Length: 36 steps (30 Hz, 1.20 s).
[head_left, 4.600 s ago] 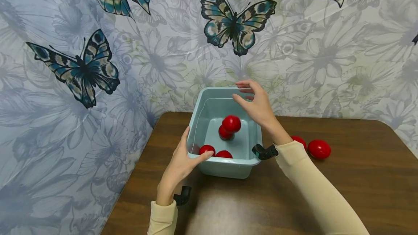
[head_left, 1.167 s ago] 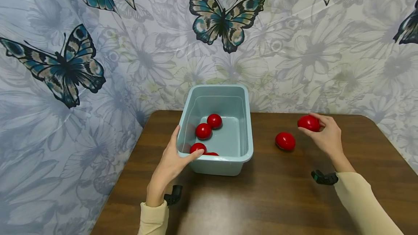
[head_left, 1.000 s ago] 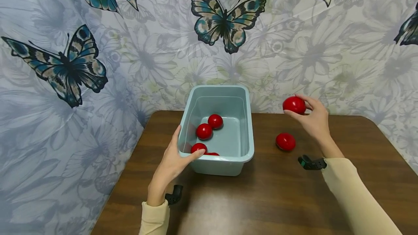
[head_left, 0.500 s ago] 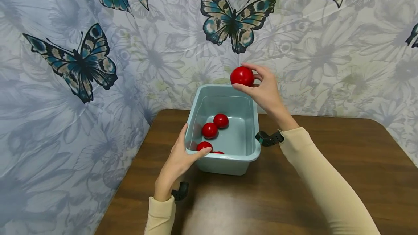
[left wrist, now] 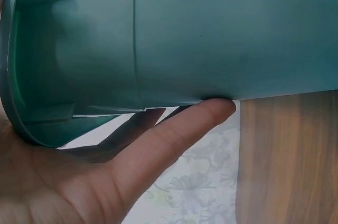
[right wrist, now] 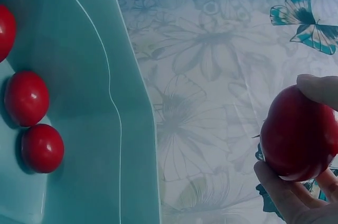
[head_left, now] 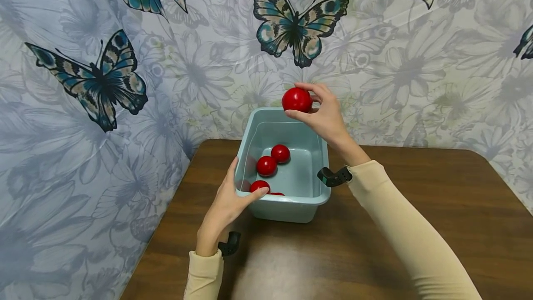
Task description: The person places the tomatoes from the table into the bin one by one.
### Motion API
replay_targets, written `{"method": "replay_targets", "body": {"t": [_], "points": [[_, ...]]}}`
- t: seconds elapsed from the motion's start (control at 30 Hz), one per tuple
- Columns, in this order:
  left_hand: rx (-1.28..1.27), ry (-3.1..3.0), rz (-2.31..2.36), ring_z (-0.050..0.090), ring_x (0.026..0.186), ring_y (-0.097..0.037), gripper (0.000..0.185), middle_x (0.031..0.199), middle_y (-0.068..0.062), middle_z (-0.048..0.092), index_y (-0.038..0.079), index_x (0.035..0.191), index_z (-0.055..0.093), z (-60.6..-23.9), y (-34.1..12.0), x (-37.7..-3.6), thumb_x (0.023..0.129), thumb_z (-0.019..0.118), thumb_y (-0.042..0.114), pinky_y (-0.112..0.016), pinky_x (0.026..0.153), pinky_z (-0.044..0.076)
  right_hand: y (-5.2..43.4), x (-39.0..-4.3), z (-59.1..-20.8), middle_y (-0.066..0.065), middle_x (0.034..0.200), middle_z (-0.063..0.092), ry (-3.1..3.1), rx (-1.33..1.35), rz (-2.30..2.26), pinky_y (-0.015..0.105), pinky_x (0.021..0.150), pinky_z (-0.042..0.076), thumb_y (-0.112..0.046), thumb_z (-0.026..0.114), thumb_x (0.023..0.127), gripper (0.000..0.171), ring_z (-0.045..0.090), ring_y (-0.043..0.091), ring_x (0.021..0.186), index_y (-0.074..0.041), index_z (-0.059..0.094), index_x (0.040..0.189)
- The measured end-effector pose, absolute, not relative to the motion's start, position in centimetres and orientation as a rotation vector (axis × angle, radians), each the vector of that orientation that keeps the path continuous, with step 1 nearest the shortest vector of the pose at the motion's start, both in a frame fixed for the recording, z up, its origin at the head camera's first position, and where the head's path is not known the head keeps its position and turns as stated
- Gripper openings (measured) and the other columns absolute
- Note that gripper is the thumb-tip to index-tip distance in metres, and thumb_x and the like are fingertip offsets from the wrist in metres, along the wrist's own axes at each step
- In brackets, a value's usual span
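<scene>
From my remote seat I saw the brown wood-grain table set against the butterfly-and-flower printed backdrop; on it, toward ten o'clock, stood the pale teal rectangular plastic tub, unmoved against every earlier frame.

The left hand still held the tub's near corner at seven o'clock, thumb curled over the rim and fingers along the outer wall, as the left wrist view confirmed; that grip matched all the earlier frames.

The right hand had swung across from the table's three o'clock side; a second before it had lifted the glossy red egg-shaped ball off the wood, and now it pinched that ball in curled fingertips above the tub's far rim at twelve o'clock, a touch lower and further left than half a second earlier; I judged the carry nearly over, with only the release left.

Inside the tub lay four smaller red balls, where four seconds back one was falling in; the red ball that had lain on the table was now hidden behind the right sleeve.
</scene>
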<state>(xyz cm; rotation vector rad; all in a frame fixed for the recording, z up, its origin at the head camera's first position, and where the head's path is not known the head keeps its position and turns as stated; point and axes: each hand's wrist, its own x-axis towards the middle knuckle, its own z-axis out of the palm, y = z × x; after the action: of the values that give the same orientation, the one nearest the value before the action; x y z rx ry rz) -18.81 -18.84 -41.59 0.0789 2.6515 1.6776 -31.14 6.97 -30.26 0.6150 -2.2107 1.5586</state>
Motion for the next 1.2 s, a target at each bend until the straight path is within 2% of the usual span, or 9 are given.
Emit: {"method": "replay_targets", "body": {"t": [0.53,0.87,1.07,1.2], "points": [[0.06,2.653,1.659,0.046,0.143,-0.036,0.114,0.165,-0.005,0.034,0.029,0.168,0.013,-41.4,-18.9,-18.9,0.083,0.085,0.051,-0.062,0.11,0.045,7.8,-31.3,-31.2,0.017,0.136,0.058,-2.247,0.611,1.581,0.054,0.098,0.055,-0.011,0.086,0.087,0.057,0.057,0.034,0.118,-0.006,0.065,0.14],[0.018,2.639,1.664,0.044,0.144,-0.037,0.116,0.165,-0.003,0.033,0.029,0.168,0.012,-41.5,-18.9,-18.8,0.082,0.086,0.053,-0.062,0.111,0.044,7.2,-31.2,-31.4,0.017,0.137,0.056,-2.28,0.631,1.595,0.053,0.101,0.054,-0.01,0.086,0.087,0.058,0.059,0.036,0.121,-0.006,0.064,0.14],[0.037,2.633,1.663,0.044,0.144,-0.037,0.115,0.166,-0.005,0.031,0.027,0.169,0.011,-41.5,-18.8,-18.8,0.083,0.085,0.05,-0.062,0.111,0.044,7.6,-31.2,-31.8,0.018,0.142,0.056,-2.263,0.656,1.667,0.051,0.104,0.054,-0.003,0.083,0.089,0.054,0.06,0.037,0.125,0.001,0.062,0.138],[0.025,2.641,1.648,0.044,0.144,-0.036,0.116,0.166,-0.005,0.032,0.028,0.169,0.011,-41.5,-18.8,-18.7,0.083,0.085,0.051,-0.061,0.111,0.044,7.8,-31.2,-31.9,0.017,0.144,0.055,-2.243,0.657,1.703,0.05,0.105,0.053,0.0,0.081,0.089,0.053,0.059,0.034,0.129,0.002,0.06,0.138]]}}
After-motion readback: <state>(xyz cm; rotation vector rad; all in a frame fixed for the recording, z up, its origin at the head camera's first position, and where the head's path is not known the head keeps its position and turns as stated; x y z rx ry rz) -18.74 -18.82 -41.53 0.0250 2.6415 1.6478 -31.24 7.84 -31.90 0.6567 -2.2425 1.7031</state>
